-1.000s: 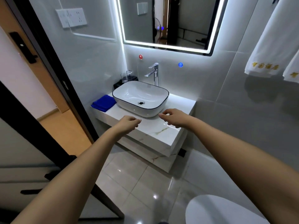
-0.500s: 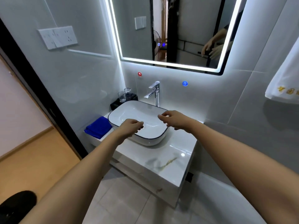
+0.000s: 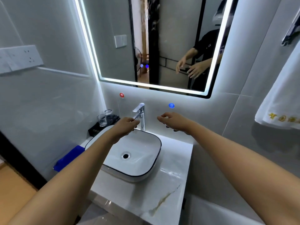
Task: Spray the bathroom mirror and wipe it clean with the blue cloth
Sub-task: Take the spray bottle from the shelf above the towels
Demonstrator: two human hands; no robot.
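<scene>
**Mirror cleaning not yet begun: cloth untouched, no spray bottle in sight**

Both hands are hovering over the washbasin and holding nothing. The left hand (image 3: 125,125) is hanging just in front of the tap (image 3: 140,116), its fingers loosely curled and released; whether a fingertip is touching the tap's spout cannot be told. The right hand (image 3: 174,121) is floating to the right of the tap, near the wall, fingers also drooping loose and grasping nothing.

Judging by this, 0 of the 2 steps are done. The mirror (image 3: 151,43) is showing no visible spray or streaks, though the glass is too blurred to be sure. The blue cloth (image 3: 69,158) is lying on the left end of the counter (image 3: 172,184), beside the basin and partly hidden behind the left forearm. No spray bottle is showing anywhere, so finding one, spraying and wiping are all remaining.

As for containers, the basin (image 3: 138,156) is sitting on the counter holding nothing but its drain. 2 clear glasses (image 3: 105,117) are standing on a dark tray (image 3: 97,129) behind the basin's left corner; they are looking empty.
</scene>
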